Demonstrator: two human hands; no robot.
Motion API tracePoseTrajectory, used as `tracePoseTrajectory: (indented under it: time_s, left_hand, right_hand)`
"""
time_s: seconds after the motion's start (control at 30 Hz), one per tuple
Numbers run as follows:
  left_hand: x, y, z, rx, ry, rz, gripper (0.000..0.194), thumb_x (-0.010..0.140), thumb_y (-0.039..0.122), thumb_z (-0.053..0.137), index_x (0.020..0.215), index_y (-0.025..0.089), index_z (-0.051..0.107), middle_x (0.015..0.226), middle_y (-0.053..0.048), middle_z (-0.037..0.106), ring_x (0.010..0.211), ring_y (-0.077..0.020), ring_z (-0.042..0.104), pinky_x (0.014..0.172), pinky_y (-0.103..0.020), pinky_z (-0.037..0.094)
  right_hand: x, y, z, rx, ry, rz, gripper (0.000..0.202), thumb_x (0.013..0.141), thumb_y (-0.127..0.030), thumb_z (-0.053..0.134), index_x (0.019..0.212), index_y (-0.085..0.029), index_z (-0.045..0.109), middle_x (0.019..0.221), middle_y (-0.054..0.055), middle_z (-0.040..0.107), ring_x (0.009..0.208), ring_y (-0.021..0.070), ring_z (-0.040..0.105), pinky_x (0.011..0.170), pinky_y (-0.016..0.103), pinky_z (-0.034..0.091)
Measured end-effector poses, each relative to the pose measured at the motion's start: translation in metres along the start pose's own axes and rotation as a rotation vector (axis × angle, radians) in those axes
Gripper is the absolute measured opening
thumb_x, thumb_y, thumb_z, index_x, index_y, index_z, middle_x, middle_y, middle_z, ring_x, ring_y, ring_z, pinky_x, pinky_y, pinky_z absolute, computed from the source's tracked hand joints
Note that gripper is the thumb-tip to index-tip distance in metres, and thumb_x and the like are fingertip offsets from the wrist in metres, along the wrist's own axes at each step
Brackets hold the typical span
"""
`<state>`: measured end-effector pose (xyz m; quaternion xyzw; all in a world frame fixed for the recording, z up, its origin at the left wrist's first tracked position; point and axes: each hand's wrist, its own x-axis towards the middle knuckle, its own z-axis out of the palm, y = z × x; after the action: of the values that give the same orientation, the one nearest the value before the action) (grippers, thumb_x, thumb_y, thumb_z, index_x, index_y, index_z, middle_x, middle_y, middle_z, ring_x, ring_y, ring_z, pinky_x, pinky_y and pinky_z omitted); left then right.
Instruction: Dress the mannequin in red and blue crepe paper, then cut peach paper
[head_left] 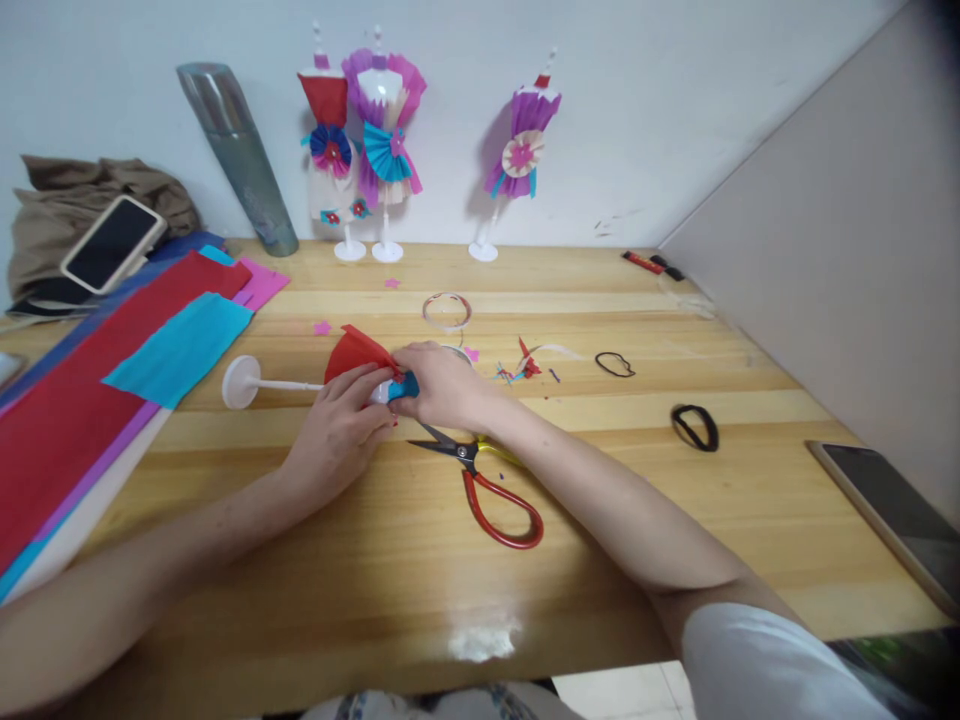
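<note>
1. Scissors (466,458): on desk (360,580), blades spread; right forearm covers part of yellow handle.
2. Large phone (896,510): well right of scissors.
3. Left hand (337,425): left of and beyond scissors, fingers curled over white dress form (292,386), gripping it.
4. Right hand (442,385): just beyond scissors blades, closed on dress form's end wrapped in blue paper (406,386); exact fingertip hold hidden.
5. Dress form: on its side, beyond and left of scissors; base points left, red paper (356,352) flares off it.
6. Paper sheets (112,400): red, blue, others, stacked well left of scissors.
7. Red scraps (530,367): beyond scissors, slightly right.
8. Clear ring (448,328): farther beyond scissors.
9. Three dressed forms (387,150): upright by wall, far beyond scissors.
10. Bottle (244,165): far beyond scissors, left.
</note>
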<state>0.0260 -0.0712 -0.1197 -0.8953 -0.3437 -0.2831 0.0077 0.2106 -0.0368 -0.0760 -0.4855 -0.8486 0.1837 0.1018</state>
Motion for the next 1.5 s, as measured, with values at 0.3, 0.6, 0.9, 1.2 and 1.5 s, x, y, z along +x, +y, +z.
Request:
tracePoseTrajectory:
  time_s: [0.3, 0.6, 0.9, 1.2, 1.5]
  left_hand:
    - [-0.0002, 0.0004, 0.0001, 0.010, -0.006, -0.001, 0.020, 0.090, 0.013, 0.059, 0.076, 0.015, 0.072, 0.123, -0.016, 0.067, 0.117, -0.0327, 0.058, 0.093, -0.051, 0.055]
    - [0.0003, 0.0008, 0.0004, 0.021, 0.002, -0.001, 0.019, 0.090, 0.014, 0.059, 0.075, 0.016, 0.072, 0.121, -0.014, 0.068, 0.115, -0.0318, 0.059, 0.092, -0.051, 0.056]
    - [0.0001, 0.0019, -0.0009, 0.009, -0.018, -0.001, 0.020, 0.090, 0.013, 0.058, 0.076, 0.014, 0.073, 0.122, -0.017, 0.066, 0.116, -0.0326, 0.058, 0.093, -0.052, 0.054]
    - [-0.0033, 0.0023, 0.0007, 0.017, -0.047, 0.002, 0.021, 0.090, 0.016, 0.059, 0.074, 0.016, 0.071, 0.128, -0.017, 0.061, 0.121, -0.0331, 0.054, 0.096, -0.053, 0.052]
    - [-0.0038, 0.0019, 0.0015, 0.002, -0.047, -0.041, 0.024, 0.092, 0.017, 0.056, 0.074, 0.018, 0.072, 0.128, -0.014, 0.062, 0.123, -0.0314, 0.053, 0.098, -0.053, 0.051]
  right_hand:
    - [0.0041, 0.0005, 0.0040, 0.032, -0.015, 0.021, 0.015, 0.077, -0.023, 0.065, 0.091, -0.017, 0.066, 0.093, 0.008, 0.070, 0.088, 0.0220, 0.062, 0.069, 0.028, 0.038]
    - [0.0035, 0.0012, 0.0018, 0.028, -0.024, -0.003, 0.015, 0.076, -0.022, 0.066, 0.090, -0.017, 0.066, 0.093, 0.008, 0.069, 0.087, 0.0216, 0.062, 0.067, 0.028, 0.037]
    - [0.0056, 0.0023, 0.0038, 0.025, -0.021, 0.004, 0.015, 0.077, -0.021, 0.066, 0.091, -0.017, 0.068, 0.095, 0.007, 0.070, 0.089, 0.0220, 0.062, 0.067, 0.028, 0.037]
    - [0.0055, 0.0021, 0.0042, 0.006, -0.018, 0.001, 0.015, 0.078, -0.021, 0.064, 0.091, -0.017, 0.068, 0.095, 0.008, 0.070, 0.089, 0.0224, 0.062, 0.067, 0.028, 0.037]
    - [0.0028, 0.0037, -0.0035, 0.030, -0.048, -0.019, 0.016, 0.081, -0.028, 0.065, 0.093, -0.017, 0.066, 0.095, 0.007, 0.069, 0.088, 0.0211, 0.061, 0.072, 0.029, 0.039]
